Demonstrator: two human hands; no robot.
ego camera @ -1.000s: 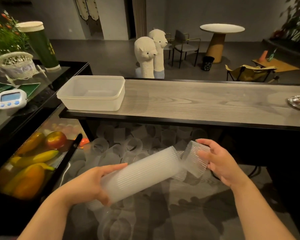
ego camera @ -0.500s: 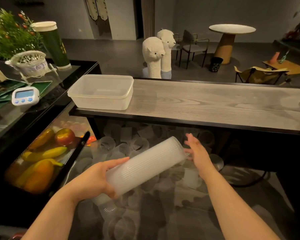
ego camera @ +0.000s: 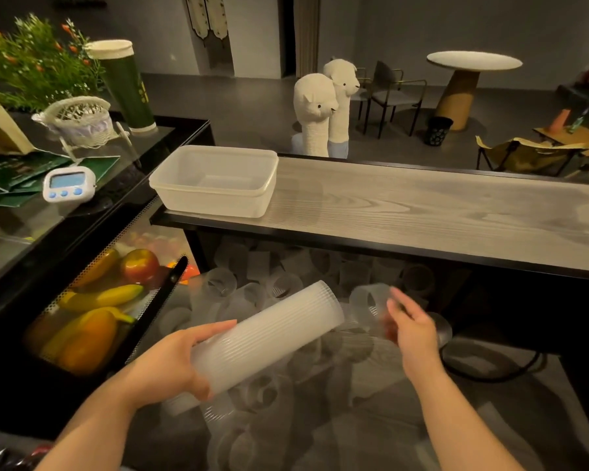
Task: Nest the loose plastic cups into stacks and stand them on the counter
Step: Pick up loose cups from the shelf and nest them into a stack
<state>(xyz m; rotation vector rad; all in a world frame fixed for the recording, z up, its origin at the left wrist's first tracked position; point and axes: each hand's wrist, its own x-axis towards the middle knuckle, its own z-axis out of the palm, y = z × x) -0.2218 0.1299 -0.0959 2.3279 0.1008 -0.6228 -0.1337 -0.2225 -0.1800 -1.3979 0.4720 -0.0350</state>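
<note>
My left hand grips the lower end of a long stack of nested ribbed clear plastic cups. The stack lies tilted, its open end pointing up and right. My right hand is just right of that open end and holds a single clear cup by its side; both are motion-blurred. Several loose clear cups lie in a heap below, under the front edge of the grey wood-grain counter.
A translucent plastic tub stands on the counter's left end. A display case with fruit is at left, with black tongs on its edge. A white timer, a basket and a green cup sit on the glass top.
My right hand pushed one cup onto the stack, reached into the heap, and now comes back up holding another cup. The stack in my left hand has stayed roughly in place.
</note>
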